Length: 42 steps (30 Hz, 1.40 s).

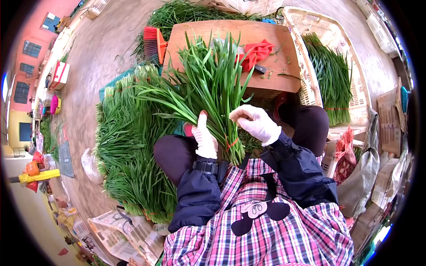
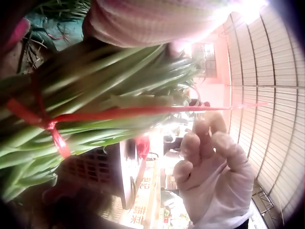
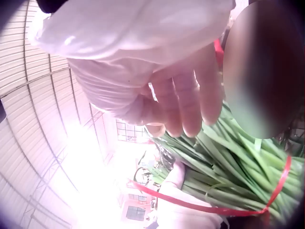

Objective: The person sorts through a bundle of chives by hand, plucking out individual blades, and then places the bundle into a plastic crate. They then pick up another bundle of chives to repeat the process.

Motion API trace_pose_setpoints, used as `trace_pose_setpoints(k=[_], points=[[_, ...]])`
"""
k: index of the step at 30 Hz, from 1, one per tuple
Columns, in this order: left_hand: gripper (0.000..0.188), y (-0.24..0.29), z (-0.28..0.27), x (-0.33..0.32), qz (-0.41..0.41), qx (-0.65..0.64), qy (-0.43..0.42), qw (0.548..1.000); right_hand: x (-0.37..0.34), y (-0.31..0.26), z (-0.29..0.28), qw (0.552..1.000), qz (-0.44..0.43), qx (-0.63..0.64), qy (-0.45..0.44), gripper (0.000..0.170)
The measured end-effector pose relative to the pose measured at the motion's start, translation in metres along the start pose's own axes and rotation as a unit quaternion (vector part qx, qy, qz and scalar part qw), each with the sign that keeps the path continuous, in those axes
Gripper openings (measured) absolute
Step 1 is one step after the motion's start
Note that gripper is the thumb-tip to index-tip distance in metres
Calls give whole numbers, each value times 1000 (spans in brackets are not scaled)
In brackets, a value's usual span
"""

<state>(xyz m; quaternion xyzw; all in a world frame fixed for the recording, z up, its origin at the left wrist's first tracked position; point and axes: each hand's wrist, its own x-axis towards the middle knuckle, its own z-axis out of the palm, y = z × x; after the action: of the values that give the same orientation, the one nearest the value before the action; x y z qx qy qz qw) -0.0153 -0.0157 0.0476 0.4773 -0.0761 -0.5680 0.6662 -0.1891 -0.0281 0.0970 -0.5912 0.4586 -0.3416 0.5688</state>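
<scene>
My gloved left hand grips a bundle of long green leaves, its thumb lying along the stalks. Around the lower stalks runs a red tie, knotted in the left wrist view, with one long loose end sticking out. Beside the bundle, my gloved right hand is raised with loosely bent fingers. The right wrist view shows the fingers of that hand above the red strip, apart from it and holding nothing.
Many leaf bundles lie heaped at the left. Ahead is a wooden board carrying a red cloth and a small dark object; a red brush stands at its left. A pale crate at the right holds more leaves.
</scene>
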Motion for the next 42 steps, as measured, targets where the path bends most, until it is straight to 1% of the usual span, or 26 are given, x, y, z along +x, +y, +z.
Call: trace_pose_setpoints(k=[2,5,8,9,12,13,16,18,21,25,28,30,33,37,39,40,42], points=[[34,-1,-1,0,8,9,2,1000,5,1,4,1000,8,-5,28,16],[35,-1,-4,3,15,14,-2,1000,8,4,12,992,-53,-101,59,16],[36,-1,-4,2,11,25,6,1000,12,-1,19,959,-124,-241,81,19],[36,0,-4,2,9,30,12,999,16,3,21,945,-156,-275,86,23],[38,-1,-2,2,0,28,19,999,22,8,23,912,-143,-380,50,26],[38,0,-2,1,-3,32,20,999,24,10,23,905,-121,-407,25,26],[38,1,0,0,-7,37,22,999,25,7,23,890,-96,-446,-3,24],[37,2,3,-2,-1,30,23,999,25,9,22,891,-100,-442,-6,24],[31,6,11,-8,-8,12,18,1000,25,15,20,898,-109,-427,-5,23],[35,6,11,-8,-7,-3,6,1000,21,17,19,910,-122,-394,29,23],[34,4,7,-5,-8,9,-2,1000,20,21,19,916,-110,-384,35,25],[33,3,4,-3,-7,20,-3,1000,19,19,19,914,-95,-393,32,28],[33,1,8,-3,-4,-3,11,1000,18,17,19,913,-80,-399,38,32],[34,-3,-3,3,6,47,5,999,15,14,19,913,-58,-400,55,36],[34,-2,-3,3,24,77,7,997,13,15,21,910,-71,-403,71,37],[35,1,1,0,20,68,5,997,13,16,21,908,-77,-404,78,38],[35,8,9,-7,12,52,1,999,13,19,20,894,-79,-437,66,39]])
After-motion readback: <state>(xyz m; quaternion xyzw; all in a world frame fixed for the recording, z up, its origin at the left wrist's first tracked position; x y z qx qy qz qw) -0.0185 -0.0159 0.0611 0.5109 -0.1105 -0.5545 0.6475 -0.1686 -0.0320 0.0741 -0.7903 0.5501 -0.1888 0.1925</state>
